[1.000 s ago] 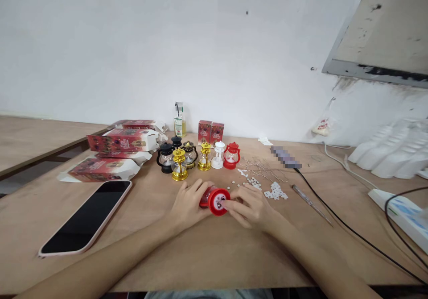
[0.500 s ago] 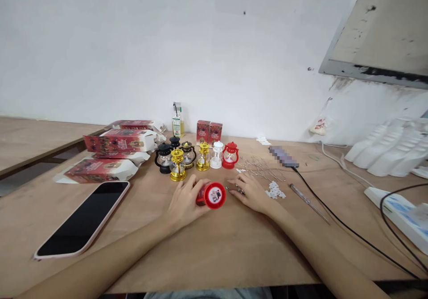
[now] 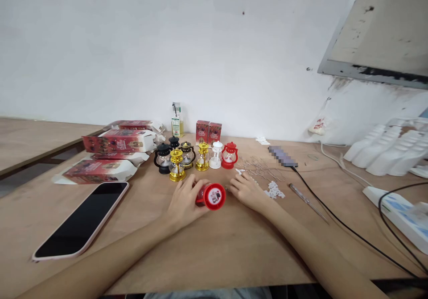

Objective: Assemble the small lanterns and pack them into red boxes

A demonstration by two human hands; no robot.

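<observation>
My left hand (image 3: 187, 202) is closed around a small red lantern (image 3: 201, 193), tipped on its side. Its round red base, with a printed label in the middle, faces me. To the right, my right hand (image 3: 248, 193) rests low on the table, palm down. Its fingers are bent and drawn together over tiny shiny metal pieces (image 3: 227, 188), mostly hidden; what they pinch, if anything, does not show. Behind the hands stand several small lanterns: black (image 3: 163, 158), gold (image 3: 177, 166), white (image 3: 216, 155) and red (image 3: 229, 155).
White plastic bits (image 3: 274, 190), bent wire handles (image 3: 261, 167) and a screwdriver (image 3: 308, 203) lie to the right. Beyond are a cabled phone (image 3: 282, 155) and a power strip (image 3: 394, 216). At left are a large phone (image 3: 82, 221) and opened red boxes (image 3: 100, 170).
My right hand's fingers have drawn in and curled over the tiny metal pieces, covering more of them. My left hand holds the red lantern almost unmoved.
</observation>
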